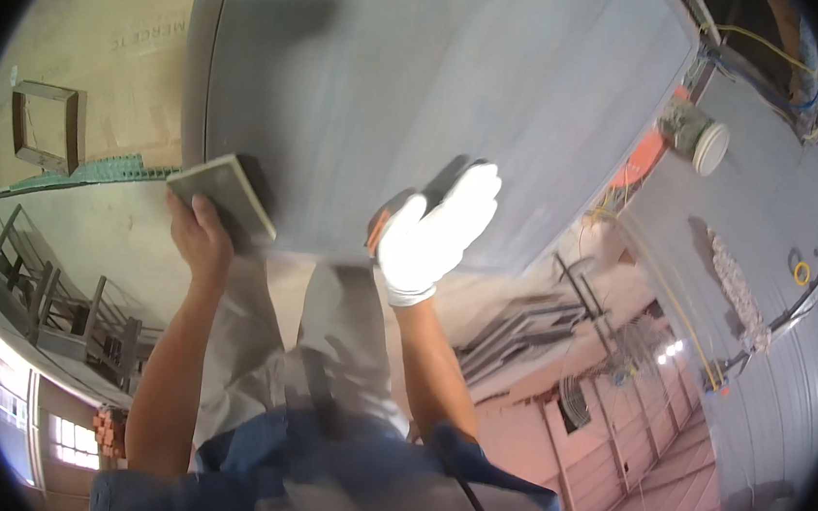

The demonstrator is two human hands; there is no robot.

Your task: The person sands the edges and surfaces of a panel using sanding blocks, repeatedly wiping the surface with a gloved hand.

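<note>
My left hand (201, 237), bare, grips a flat rectangular sanding block (224, 198) with a dark grey face and pale edges. The block is at the near left corner of a large smooth grey panel (424, 82). My right hand (440, 229) wears a white glove, and its fingers are stretched out over the panel's near edge. Beside the glove's left side shows a small orange-brown piece (378, 231); whether the hand touches it I cannot tell. A dark shadow lies behind the gloved fingers.
Left of the panel is a plywood board (127, 26) with a small rectangular frame (46, 126). Metal racks (46, 292) stand farther left. On the right are a whitish bucket (696, 140), a paint roller (733, 279) and a yellow hose (673, 293).
</note>
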